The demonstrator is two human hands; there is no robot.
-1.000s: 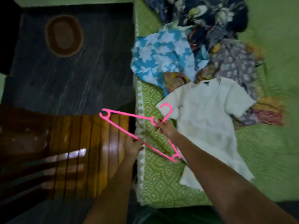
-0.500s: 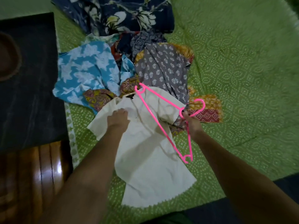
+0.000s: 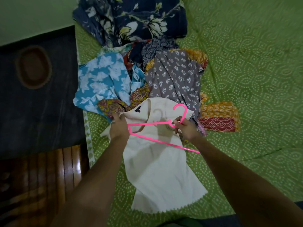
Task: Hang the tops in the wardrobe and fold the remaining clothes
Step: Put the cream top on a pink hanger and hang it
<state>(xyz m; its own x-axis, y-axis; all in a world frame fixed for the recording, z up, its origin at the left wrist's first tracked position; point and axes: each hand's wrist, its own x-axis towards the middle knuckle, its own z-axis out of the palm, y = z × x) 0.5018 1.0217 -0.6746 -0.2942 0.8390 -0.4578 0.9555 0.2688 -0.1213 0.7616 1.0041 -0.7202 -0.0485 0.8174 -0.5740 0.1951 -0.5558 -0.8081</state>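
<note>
Floor and dark rug (image 3: 37,99) fill the left of the frame, with the green bedspread (image 3: 246,79) taking the rest. At centre left, the left hand (image 3: 118,128) has let go of the hanger it was steadying a second ago and now pinches the cream top (image 3: 157,169) at its neckline, lifting that edge open. Just right of it, the pink hanger (image 3: 154,128) has swung across from beyond the bed's edge and now lies over the top's chest, one arm pointing at the opened neck. Further right, the right hand (image 3: 185,128) grips the hanger at the base of its hook, fingers curled round it.

So the move has gone from carrying to threading: the hanger looks ready to slip into the neckline, though it is not inside yet. Above, the blue floral garment (image 3: 101,79), the grey printed garment (image 3: 173,79) and the navy floral cloth (image 3: 136,22) wait in a heap at upper centre, none of them hung or folded yet.
</note>
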